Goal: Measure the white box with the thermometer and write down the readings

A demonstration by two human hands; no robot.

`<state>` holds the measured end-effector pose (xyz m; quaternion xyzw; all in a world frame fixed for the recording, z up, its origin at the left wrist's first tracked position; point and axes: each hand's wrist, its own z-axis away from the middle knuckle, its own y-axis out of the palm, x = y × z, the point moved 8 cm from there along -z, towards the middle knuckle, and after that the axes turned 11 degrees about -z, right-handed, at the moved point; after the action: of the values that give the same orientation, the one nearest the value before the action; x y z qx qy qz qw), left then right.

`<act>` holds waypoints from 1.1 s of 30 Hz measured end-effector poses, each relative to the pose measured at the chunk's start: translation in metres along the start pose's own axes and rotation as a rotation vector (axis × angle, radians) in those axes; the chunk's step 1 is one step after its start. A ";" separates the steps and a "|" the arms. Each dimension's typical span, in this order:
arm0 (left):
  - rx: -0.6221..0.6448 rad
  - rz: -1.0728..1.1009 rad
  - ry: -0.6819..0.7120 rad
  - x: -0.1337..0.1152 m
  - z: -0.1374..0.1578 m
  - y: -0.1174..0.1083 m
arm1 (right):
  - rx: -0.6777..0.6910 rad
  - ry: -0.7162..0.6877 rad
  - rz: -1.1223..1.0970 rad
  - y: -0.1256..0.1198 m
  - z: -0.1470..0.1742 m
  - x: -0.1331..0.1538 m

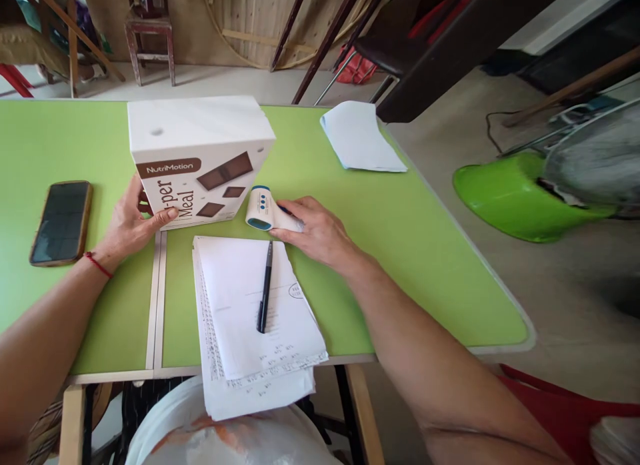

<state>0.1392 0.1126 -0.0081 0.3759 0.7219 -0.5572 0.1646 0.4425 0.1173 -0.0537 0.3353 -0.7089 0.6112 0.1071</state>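
Both hands are being occupied separately, working well apart. The left hand (pixel 131 225) is clasping the lower left edge of a white NutriMotion meal box (pixel 220 128), its thumb pressing on the printed front face and its fingers reaching behind. The right hand (pixel 323 232) is closing around the handle of a white-and-blue infrared thermometer (pixel 261 210), whose head is pointing leftward just beside the box's lower right corner.

Position: the box is standing roughly upright on the green table (pixel 425 252), above the seam's right side for the most part; whether its base is bearing fully on the surface, I am not able to tell. A stack of printed and handwritten sheets (pixel 235 278) is lying nearer the person, overhanging the table's near edge, with a black pen (pixel 266 288) resting on top. A smartphone (pixel 63 222) is lying left of the left hand; a folded white paper (pixel 363 138) is lying toward the far right.

Step in hand, as judged: handling box and thermometer together, one per hand. Any next move appears to be calling for a firm left hold, and for the thermometer's clearing the box corner and the pen.
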 end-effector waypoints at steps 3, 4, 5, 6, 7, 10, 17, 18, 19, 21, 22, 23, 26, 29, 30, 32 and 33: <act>-0.014 -0.016 0.005 0.003 -0.001 0.003 | -0.107 -0.144 0.034 -0.015 0.003 0.013; -0.006 -0.004 0.001 0.005 -0.001 0.005 | -0.146 -0.221 0.031 -0.022 0.007 0.023; -0.008 0.008 -0.002 0.005 0.000 0.005 | -0.168 -0.309 0.018 -0.027 0.013 0.034; -0.032 0.010 -0.003 0.004 0.002 0.003 | -0.159 -0.396 0.003 -0.030 0.019 0.046; -0.080 -0.004 0.005 0.002 0.004 -0.003 | -0.109 -0.483 -0.009 -0.029 0.026 0.059; -0.313 -0.163 0.189 -0.029 0.021 -0.026 | 0.044 -0.630 0.045 -0.018 0.044 0.083; 0.411 -0.494 0.734 -0.099 0.070 0.042 | 0.088 -0.792 0.200 -0.001 0.055 0.097; 0.504 -0.534 0.736 -0.097 0.075 0.050 | 0.088 -0.805 0.205 -0.002 0.054 0.098; 0.571 -0.567 0.730 -0.094 0.078 0.055 | 0.075 -0.814 0.194 -0.004 0.053 0.100; 0.640 -0.595 0.726 -0.087 0.082 0.060 | 0.023 -0.814 0.109 -0.013 0.051 0.105; 0.651 -0.598 0.731 -0.085 0.082 0.061 | -0.009 -0.801 0.029 -0.020 0.049 0.107; 0.649 -0.601 0.733 -0.082 0.082 0.062 | -0.039 -0.773 -0.065 -0.027 0.047 0.110; 0.594 -0.601 0.725 -0.079 0.079 0.064 | -0.088 -0.593 -0.318 -0.040 0.035 0.112; 0.553 -0.583 0.738 -0.081 0.080 0.069 | -0.097 -0.360 -0.492 -0.039 0.021 0.113; 0.546 -0.581 0.744 -0.081 0.081 0.071 | -0.091 -0.279 -0.567 -0.035 0.016 0.112; 0.532 -0.580 0.751 -0.082 0.082 0.074 | -0.063 -0.114 -0.743 -0.021 0.008 0.110; 0.524 -0.576 0.754 -0.082 0.083 0.074 | -0.043 -0.037 -0.830 -0.012 0.005 0.109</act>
<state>0.2327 0.0133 -0.0318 0.3652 0.6417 -0.5674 -0.3646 0.3688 0.0747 0.0158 0.6013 -0.5280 0.4952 0.3384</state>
